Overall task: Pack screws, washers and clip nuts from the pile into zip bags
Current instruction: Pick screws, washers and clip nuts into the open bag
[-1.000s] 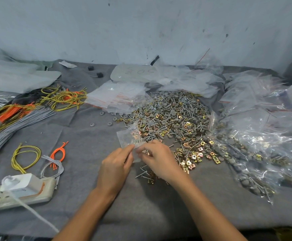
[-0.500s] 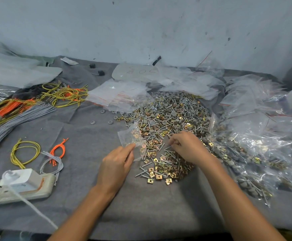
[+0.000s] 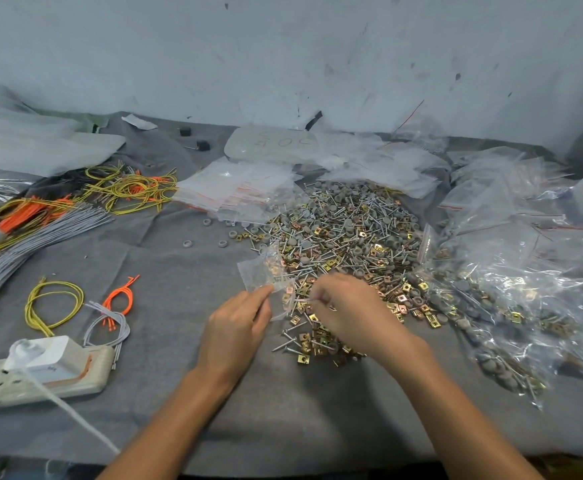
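At the near edge of the pile (image 3: 352,230), right hand (image 3: 347,311) has swung back, pinching a screw (image 3: 304,300) beside the zip bag (image 3: 266,275) left hand (image 3: 236,327) pinches; table (image 3: 283,420) open toward its front edge.

the pile (image 3: 349,244) lies at the middle of the table (image 3: 179,271) and reaches back toward the wall. behind it to the left sits a stack of empty bags (image 3: 234,188). on its right, touching its edge, is a heap of filled bags (image 3: 525,289). at the pile's near left edge the left hand (image 3: 234,327) pinches a zip bag (image 3: 266,271), and the right hand (image 3: 349,310) is just beside it over the pile's near part. bundled wires (image 3: 40,233) lie far left, with wire loops (image 3: 54,303) before them. nearest on the left is a power strip (image 3: 33,386) with an adapter (image 3: 47,358) on it.
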Tool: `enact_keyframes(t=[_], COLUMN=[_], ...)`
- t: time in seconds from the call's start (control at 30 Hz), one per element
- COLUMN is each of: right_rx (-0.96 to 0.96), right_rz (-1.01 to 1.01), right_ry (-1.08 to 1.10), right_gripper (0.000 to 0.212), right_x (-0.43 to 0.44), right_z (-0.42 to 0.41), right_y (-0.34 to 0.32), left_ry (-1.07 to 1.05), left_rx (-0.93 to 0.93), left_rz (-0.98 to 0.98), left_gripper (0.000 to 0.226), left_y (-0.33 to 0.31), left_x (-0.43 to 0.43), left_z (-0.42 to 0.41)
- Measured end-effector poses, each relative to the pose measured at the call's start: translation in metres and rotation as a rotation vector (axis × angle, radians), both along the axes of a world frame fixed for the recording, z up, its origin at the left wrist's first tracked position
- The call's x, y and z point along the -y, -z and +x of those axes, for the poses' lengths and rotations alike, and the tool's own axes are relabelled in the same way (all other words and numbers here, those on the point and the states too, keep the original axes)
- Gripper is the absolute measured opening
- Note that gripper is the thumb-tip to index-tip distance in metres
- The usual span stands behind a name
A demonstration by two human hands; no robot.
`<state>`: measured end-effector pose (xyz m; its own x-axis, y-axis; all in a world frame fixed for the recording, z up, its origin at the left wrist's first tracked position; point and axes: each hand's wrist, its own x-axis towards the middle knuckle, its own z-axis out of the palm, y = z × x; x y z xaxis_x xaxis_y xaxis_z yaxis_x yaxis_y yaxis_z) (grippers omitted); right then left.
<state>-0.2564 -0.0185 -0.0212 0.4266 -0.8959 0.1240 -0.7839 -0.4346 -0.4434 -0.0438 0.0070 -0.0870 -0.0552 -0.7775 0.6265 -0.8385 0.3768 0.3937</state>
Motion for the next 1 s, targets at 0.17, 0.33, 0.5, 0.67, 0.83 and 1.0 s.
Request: enact_keyframes(t=[0.17, 0.33, 0.5, 0.67, 0.83, 1.0], right_rx=[-0.158, -0.137, 0.120, -0.180, -0.380, -0.325], right_rz=[-0.113, -0.211, -0.130, 0.102, 0.136, 0.158], right_ry=[0.011, 0.049, 0.227, 0.233, 0.172, 0.170], right_gripper=[0.013, 0.022, 0.010, 0.010, 0.013, 0.006], right_x=[-0.004, -0.003, 0.002, 0.022, 0.025, 0.024], right_z=[0.043, 0.057, 0.018, -0.029, -0.028, -0.029], right_y=[0.003, 0.015, 0.010, -0.001, 0.002, 0.004], left_ry=[-0.010, -0.005, 0.010, 0.048, 0.068, 0.077], left_rx=[-0.002, 0.001, -0.010, -0.014, -0.013, -0.020], left_rz=[-0.006, -0.026, -0.048, -0.030, -0.027, 0.003], left_gripper=[0.034, 0.034, 0.023, 0.025, 0.025, 0.025], left_y=[-0.002, 0.000, 0.000, -0.003, -0.009, -0.012], left_x=[-0.002, 0.000, 0.000, -0.002, -0.004, -0.008], left_z=[-0.002, -0.002, -0.002, 0.000, -0.001, -0.002])
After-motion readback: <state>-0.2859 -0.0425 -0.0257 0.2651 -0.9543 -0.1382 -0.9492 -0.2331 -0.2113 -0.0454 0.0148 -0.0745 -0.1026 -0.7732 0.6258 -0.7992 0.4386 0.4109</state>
